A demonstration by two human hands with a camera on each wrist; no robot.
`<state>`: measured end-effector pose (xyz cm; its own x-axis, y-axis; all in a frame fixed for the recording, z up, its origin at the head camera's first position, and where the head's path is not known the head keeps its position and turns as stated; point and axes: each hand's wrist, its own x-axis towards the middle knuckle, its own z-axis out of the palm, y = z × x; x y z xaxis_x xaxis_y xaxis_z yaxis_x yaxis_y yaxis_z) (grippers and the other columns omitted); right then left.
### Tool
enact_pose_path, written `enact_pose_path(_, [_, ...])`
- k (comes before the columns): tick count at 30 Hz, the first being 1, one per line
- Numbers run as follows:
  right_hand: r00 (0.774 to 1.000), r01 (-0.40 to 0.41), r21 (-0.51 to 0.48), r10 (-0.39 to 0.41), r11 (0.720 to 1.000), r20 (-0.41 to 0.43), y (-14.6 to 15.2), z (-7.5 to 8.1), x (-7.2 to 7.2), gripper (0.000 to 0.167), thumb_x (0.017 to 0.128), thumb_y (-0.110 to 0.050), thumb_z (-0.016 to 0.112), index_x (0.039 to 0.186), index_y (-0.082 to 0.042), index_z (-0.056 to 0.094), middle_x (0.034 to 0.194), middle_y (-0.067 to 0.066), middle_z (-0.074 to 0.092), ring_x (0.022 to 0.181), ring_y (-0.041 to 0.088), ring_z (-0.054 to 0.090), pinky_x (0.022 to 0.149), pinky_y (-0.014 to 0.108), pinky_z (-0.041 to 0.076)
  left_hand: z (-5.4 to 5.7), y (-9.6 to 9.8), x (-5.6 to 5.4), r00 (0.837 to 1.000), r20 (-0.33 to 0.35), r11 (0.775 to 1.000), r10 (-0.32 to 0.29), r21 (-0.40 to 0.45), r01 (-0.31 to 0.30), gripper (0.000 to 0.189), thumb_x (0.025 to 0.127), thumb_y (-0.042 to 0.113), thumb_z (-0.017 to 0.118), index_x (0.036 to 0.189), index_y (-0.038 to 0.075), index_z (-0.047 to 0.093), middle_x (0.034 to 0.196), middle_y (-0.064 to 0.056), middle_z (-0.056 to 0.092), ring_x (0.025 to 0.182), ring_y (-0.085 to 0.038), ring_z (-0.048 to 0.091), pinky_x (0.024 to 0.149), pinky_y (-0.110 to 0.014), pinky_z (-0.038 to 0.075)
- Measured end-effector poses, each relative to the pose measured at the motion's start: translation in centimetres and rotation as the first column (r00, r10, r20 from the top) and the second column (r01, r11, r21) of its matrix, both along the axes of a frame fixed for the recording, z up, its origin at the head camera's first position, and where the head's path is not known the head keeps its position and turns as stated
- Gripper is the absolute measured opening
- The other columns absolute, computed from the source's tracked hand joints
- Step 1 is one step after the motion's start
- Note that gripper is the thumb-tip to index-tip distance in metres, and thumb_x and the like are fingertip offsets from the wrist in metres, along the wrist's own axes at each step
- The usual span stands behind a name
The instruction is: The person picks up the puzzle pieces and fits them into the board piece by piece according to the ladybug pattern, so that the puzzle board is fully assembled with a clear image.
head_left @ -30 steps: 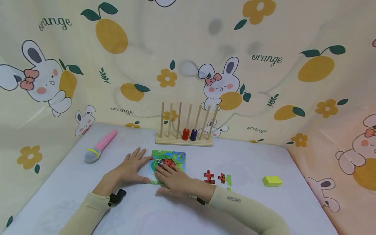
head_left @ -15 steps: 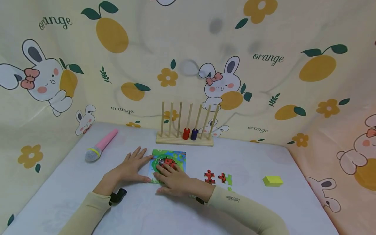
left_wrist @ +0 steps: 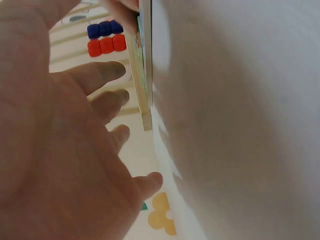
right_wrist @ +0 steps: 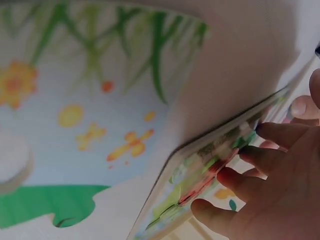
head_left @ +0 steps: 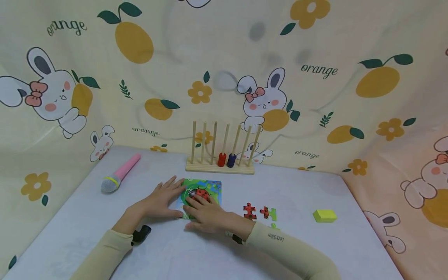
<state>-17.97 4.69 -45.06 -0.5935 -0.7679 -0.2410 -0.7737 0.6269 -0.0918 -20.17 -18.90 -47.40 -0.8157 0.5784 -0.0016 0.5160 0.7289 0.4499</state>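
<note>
A square ladybug jigsaw puzzle [head_left: 214,188] lies flat on the white table, partly covered by my hands. My right hand [head_left: 206,216] rests on its lower middle with the fingers spread, and in the right wrist view the fingertips [right_wrist: 230,177] touch the picture. At the puzzle's left edge is my left hand [head_left: 162,200], fingers extended and thumb near the lower left corner. The left wrist view shows this hand's palm [left_wrist: 75,150] beside the puzzle's edge [left_wrist: 146,55]. Right of the puzzle lie a red puzzle piece [head_left: 249,210] and a red-and-green piece [head_left: 268,212].
Another green piece [head_left: 274,226] is partly hidden by the right forearm. Behind the puzzle stands a wooden peg rack [head_left: 220,168] with red and dark blue beads. A pink toy microphone [head_left: 122,173] lies at left, a yellow block [head_left: 324,216] at right.
My left hand has shifted slightly right, and its fingertips now reach the puzzle's upper left corner. My right hand stays almost in place on the puzzle.
</note>
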Motion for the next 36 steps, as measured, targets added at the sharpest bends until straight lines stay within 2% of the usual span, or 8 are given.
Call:
enact_pose_path(3, [1.000,-0.002,-0.014,0.002,1.000,0.017,0.1,0.0,-0.2,0.065,0.102,-0.058,0.038,0.157,-0.022,0.034,0.166,0.002,0.019,0.152,0.028,0.016,0.116,0.060,0.020,0.2,0.4,0.1,1.000,-0.004,1.000,-0.023,0.013,0.023,0.093,0.085,0.060,0.070,0.153,0.005,0.038,0.162,-0.015,0.026,0.150,-0.043,0.006,0.109,-0.076,0.009])
enact_pose_path(9, [0.999,0.001,-0.062,0.001,0.998,0.045,1.1,0.0,-0.6,0.066,0.103,-0.056,0.040,0.156,-0.018,0.036,0.166,0.004,0.019,0.152,0.024,0.015,0.117,0.059,0.018,0.4,0.6,0.3,1.000,0.002,0.999,-0.016,-0.033,0.017,0.089,0.085,0.057,0.071,0.151,0.004,0.042,0.161,-0.013,0.031,0.150,-0.043,0.010,0.109,-0.076,0.010])
enact_pose_path(15, [0.998,0.055,-0.017,-0.055,0.998,0.010,1.9,0.4,-0.4,0.070,0.102,-0.057,0.042,0.157,-0.015,0.034,0.165,0.003,0.020,0.152,0.025,0.015,0.117,0.060,0.017,0.5,0.6,0.1,1.000,0.008,0.999,-0.013,-0.045,0.013,0.087,0.085,0.054,0.072,0.151,0.005,0.043,0.161,-0.012,0.030,0.149,-0.044,0.011,0.109,-0.075,0.012])
enact_pose_path(22, [0.996,0.063,-0.036,-0.060,0.997,0.067,2.5,0.3,-0.5,0.071,0.102,-0.056,0.041,0.158,-0.013,0.029,0.166,0.003,0.016,0.152,0.025,0.012,0.117,0.062,0.015,0.2,0.5,0.2,1.000,0.024,0.999,0.001,-0.035,0.000,0.088,0.085,0.056,0.072,0.151,0.006,0.042,0.161,-0.013,0.030,0.148,-0.046,0.012,0.108,-0.076,0.010])
enact_pose_path(25, [0.994,0.069,-0.075,-0.062,0.995,0.093,3.5,0.6,-0.7,0.069,0.102,-0.053,0.045,0.157,-0.013,0.031,0.165,0.005,0.019,0.152,0.027,0.013,0.116,0.063,0.015,0.0,0.4,0.2,1.000,0.028,0.999,0.005,-0.040,-0.004,0.087,0.085,0.056,0.071,0.152,0.008,0.042,0.161,-0.012,0.029,0.149,-0.046,0.011,0.109,-0.076,0.010])
enact_pose_path(28, [0.991,0.098,-0.139,-0.084,0.985,0.104,5.5,1.2,-1.0,0.064,0.101,-0.045,0.055,0.153,-0.010,0.040,0.163,0.010,0.027,0.151,0.032,0.018,0.115,0.066,0.016,-0.1,0.4,0.2,1.000,0.015,0.999,0.000,-0.049,0.000,0.087,0.085,0.058,0.071,0.151,0.009,0.043,0.161,-0.012,0.029,0.148,-0.047,0.012,0.107,-0.077,0.011])
enact_pose_path(31, [0.986,0.150,-0.216,-0.131,0.965,0.100,8.4,1.9,-1.5,0.056,0.096,-0.033,0.067,0.144,-0.007,0.052,0.154,0.016,0.040,0.144,0.039,0.031,0.112,0.068,0.021,-0.1,0.4,0.2,1.000,0.008,0.998,-0.001,-0.060,0.001,0.087,0.085,0.058,0.071,0.151,0.010,0.044,0.161,-0.012,0.030,0.148,-0.047,0.012,0.107,-0.077,0.011])
enact_pose_path(36, [0.968,0.250,-0.287,-0.239,0.925,0.074,13.3,2.1,-1.9,0.050,0.086,-0.019,0.080,0.130,-0.002,0.062,0.128,0.016,0.059,0.120,0.036,0.053,0.097,0.064,0.040,0.2,0.5,0.4,1.000,0.015,0.998,-0.001,-0.061,0.001,0.081,0.085,0.056,0.072,0.149,0.012,0.048,0.161,-0.013,0.030,0.148,-0.048,0.013,0.107,-0.078,0.011])
